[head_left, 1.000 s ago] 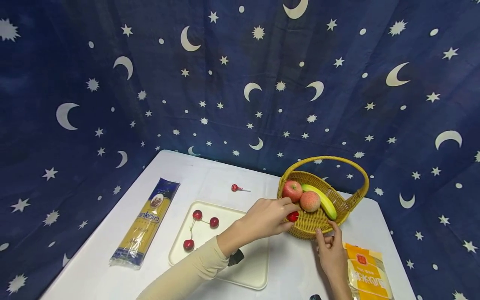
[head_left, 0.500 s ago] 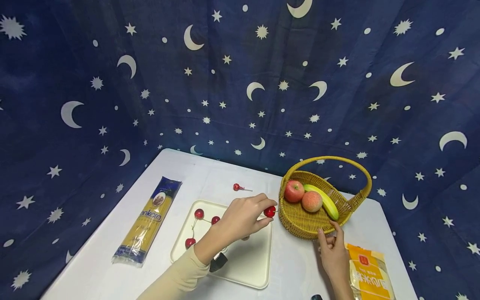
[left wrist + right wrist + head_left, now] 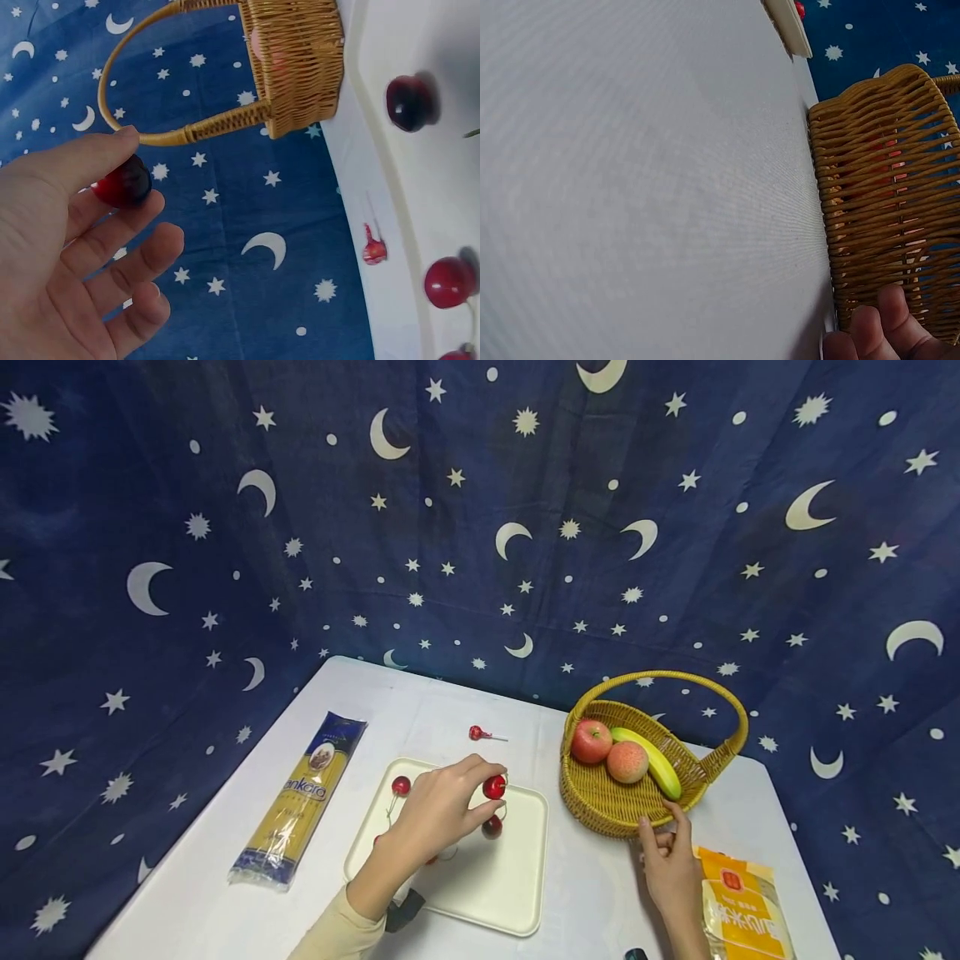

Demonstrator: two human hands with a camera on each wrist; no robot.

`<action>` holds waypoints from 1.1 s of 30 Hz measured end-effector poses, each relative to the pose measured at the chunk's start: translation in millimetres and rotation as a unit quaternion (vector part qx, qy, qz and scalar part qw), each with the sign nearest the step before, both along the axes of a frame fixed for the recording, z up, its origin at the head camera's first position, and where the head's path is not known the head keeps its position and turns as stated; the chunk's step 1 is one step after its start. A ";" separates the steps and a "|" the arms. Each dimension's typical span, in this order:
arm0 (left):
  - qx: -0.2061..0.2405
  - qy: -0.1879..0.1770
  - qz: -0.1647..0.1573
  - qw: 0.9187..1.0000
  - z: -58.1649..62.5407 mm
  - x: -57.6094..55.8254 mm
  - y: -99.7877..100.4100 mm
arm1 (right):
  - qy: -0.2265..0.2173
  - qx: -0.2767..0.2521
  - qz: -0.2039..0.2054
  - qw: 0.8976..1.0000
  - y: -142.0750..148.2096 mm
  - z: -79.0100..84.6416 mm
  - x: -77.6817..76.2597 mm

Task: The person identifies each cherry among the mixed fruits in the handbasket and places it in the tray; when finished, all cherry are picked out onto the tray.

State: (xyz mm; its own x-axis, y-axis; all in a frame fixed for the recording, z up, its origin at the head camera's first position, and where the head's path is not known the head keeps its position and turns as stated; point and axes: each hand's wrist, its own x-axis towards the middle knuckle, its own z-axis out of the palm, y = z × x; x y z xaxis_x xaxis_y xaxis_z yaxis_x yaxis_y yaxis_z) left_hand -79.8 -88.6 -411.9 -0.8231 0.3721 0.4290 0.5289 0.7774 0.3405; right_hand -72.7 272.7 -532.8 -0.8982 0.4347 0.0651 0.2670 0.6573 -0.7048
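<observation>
Over the cream square tray (image 3: pixel 517 910), my left hand (image 3: pixel 442 806) pinches a red cherry (image 3: pixel 493 787) between thumb and fingers; its dark underside shows in the left wrist view. Below it in the tray lies a dark cherry (image 3: pixel 492 827), and another cherry (image 3: pixel 401 786) sits at the tray's far left. More cherries are partly hidden behind the left hand and wrist. My right hand (image 3: pixel 670 868) grips the front rim of a wicker basket (image 3: pixel 600 814), with fingertips (image 3: pixel 866 330) against its outer wall. Inside the basket are an apple (image 3: pixel 591 742), a peach (image 3: pixel 627 762) and a banana (image 3: pixel 652 764).
A pack of spaghetti (image 3: pixel 303 802) lies at the table's left. Behind the tray is a red lollipop (image 3: pixel 480 733). A yellow and clear food packet (image 3: pixel 742 906) lies right of the right hand. A dark blue star-and-moon cloth (image 3: pixel 450 527) hangs behind the table.
My left hand has carried the cherry leftward, from over the basket's left rim to above the tray. The right hand stays at the basket's front rim.
</observation>
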 end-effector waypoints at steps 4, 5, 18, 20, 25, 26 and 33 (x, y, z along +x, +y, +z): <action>0.001 0.012 0.009 1.000 -8.7 3.1 -4.3 | 0.002 -0.003 0.003 1.000 0.3 -1.4 -0.8; 0.001 0.016 0.011 1.000 -10.9 3.5 -5.1 | 0.003 -0.003 0.004 1.000 0.3 -1.7 -1.1; -0.071 -0.005 -0.022 0.997 -62.5 19.9 1.0 | 0.004 -0.003 -0.001 1.000 -3.1 -2.0 -1.0; -0.088 -0.017 -0.030 0.996 -72.0 24.7 2.5 | 0.001 -0.005 -0.001 1.000 -3.9 -2.1 -0.2; -0.154 -0.041 -0.047 0.986 -88.0 35.2 5.5 | -0.004 -0.005 -0.001 1.000 -4.4 -1.6 0.6; -0.165 -0.047 -0.048 0.984 -89.6 36.6 5.8 | -0.003 -0.004 -0.001 1.000 -4.4 -1.4 0.5; -0.194 -0.071 -0.036 0.978 -96.5 37.7 4.4 | -0.002 -0.005 0.000 1.000 -5.9 -0.4 1.0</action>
